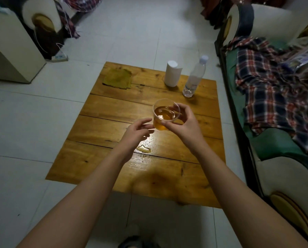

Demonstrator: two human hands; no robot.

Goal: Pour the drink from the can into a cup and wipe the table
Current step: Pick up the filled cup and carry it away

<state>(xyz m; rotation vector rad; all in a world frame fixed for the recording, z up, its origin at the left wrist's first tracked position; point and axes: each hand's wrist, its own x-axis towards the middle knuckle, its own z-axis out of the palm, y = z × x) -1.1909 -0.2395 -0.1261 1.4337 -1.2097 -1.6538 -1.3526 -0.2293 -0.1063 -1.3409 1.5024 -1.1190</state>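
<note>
The right hand grips the clear cup of amber drink, lifted over the wooden table, probably to clear the spill beneath. The left hand hovers beside it, fingers loose, perhaps brushing it. The green cloth waits at the far edge.

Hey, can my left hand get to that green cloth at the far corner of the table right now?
Probably yes. The left hand is open and holds nothing, and bare table lies between it and the green cloth.
</note>
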